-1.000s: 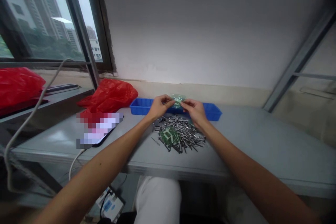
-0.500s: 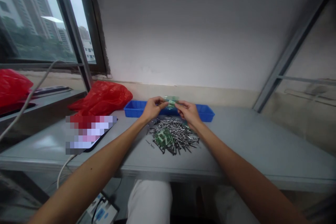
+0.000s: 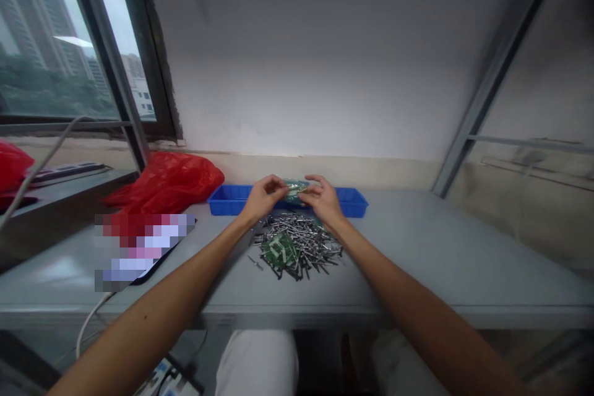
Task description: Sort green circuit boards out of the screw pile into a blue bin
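Between my two hands is a small clear plastic bag with green print (image 3: pixel 296 190), held up in front of the blue tray (image 3: pixel 231 200). My left hand (image 3: pixel 265 197) pinches its left side between thumb and fingers. My right hand (image 3: pixel 323 199) grips the right side with thumb and a finger, the index finger raised. What the bag contains is too blurred to tell. Just below the hands lies a heap of metal screw-like or rivet-like pieces (image 3: pixel 312 241). On the heap's front left rests another green-printed plastic bag (image 3: pixel 280 250).
A red plastic bag (image 3: pixel 171 182) lies at the tray's left. In front of it is a phone-like device (image 3: pixel 155 260), its screen blurred out, with a white cable (image 3: pixel 88 322). One loose metal piece (image 3: pixel 255 263) lies left of the heap. A metal frame post (image 3: pixel 482 86) rises at the right.
The bag between my hands has come down slightly and tilted, and my right index finger has lifted away from it. The whole view has shifted a little.
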A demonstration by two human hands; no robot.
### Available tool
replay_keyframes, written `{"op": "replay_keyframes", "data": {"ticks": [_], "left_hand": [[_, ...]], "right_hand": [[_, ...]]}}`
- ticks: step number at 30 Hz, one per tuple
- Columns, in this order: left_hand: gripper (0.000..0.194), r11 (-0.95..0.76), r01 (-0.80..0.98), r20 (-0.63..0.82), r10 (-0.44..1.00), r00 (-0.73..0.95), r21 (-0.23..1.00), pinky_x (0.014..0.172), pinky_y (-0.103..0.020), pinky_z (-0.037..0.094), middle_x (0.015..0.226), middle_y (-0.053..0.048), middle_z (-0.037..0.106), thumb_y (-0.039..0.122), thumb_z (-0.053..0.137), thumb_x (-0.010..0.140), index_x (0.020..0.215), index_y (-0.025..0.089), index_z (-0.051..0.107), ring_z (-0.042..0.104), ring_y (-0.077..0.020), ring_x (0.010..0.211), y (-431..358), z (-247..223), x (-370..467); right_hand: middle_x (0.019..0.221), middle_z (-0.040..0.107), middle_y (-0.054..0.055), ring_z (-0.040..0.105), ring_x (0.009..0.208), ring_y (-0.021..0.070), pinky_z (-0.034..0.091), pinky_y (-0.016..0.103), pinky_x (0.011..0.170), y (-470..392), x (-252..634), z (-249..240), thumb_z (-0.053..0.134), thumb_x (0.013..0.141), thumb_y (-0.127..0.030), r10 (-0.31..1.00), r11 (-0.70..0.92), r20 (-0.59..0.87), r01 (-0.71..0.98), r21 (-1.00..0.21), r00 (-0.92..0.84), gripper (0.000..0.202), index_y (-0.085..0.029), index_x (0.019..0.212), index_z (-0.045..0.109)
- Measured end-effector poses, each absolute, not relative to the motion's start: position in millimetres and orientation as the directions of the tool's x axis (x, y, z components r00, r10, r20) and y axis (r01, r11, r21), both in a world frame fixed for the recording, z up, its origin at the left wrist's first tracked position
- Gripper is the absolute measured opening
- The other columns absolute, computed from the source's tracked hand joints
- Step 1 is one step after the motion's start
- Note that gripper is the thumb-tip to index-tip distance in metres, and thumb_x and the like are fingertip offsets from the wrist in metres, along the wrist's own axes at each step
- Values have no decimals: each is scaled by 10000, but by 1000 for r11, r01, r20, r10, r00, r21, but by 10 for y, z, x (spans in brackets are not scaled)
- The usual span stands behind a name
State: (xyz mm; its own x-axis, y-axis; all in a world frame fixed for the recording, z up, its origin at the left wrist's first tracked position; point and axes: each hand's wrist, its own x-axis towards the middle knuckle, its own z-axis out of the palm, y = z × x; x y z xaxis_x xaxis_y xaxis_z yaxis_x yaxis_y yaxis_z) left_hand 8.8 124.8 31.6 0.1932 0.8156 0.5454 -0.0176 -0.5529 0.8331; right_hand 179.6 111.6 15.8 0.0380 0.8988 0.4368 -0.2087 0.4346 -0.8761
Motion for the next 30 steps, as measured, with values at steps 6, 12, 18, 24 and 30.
{"op": "replay_keyframes", "data": {"ticks": [6,12,18,24,30], "left_hand": [[282,-602,48,593,796,120,797,668,-271,455,687,13,603,242,750,659,712,185,478,562,-114,653,1315,285,55],[262,-604,58,598,796,91,795,668,-278,462,706,6,603,247,748,663,774,183,519,579,-130,673,1336,290,51],[173,-665,281,705,707,-62,692,710,-286,494,961,-48,644,239,628,782,929,180,557,617,-151,813,1340,363,-32],[153,-684,641,863,501,64,349,792,-355,502,953,-49,584,140,544,794,936,194,558,590,-196,865,1407,342,-233],[171,-641,722,858,496,130,261,873,-391,476,980,-58,556,131,528,794,943,202,574,568,-228,931,1406,319,-258]], "right_hand": [[763,662,18,602,683,159,483,287,592,1163,1786,130,754,618,-256,891,454,454,-91,-886,20,317,-205,919,667],[822,647,15,592,619,136,496,297,596,1134,1800,129,703,701,-257,826,560,562,52,-827,33,316,-212,1010,659],[780,618,-18,603,593,119,527,272,608,1372,1820,276,670,727,-229,787,591,592,65,-804,171,369,-221,1089,601],[824,708,28,678,697,149,540,272,694,1783,1838,496,603,804,-160,863,365,499,582,-726,82,325,-161,1128,629],[1121,717,98,641,1068,217,439,316,988,1804,1739,586,580,832,-156,869,357,481,822,-443,-117,272,-161,1064,723]]}}
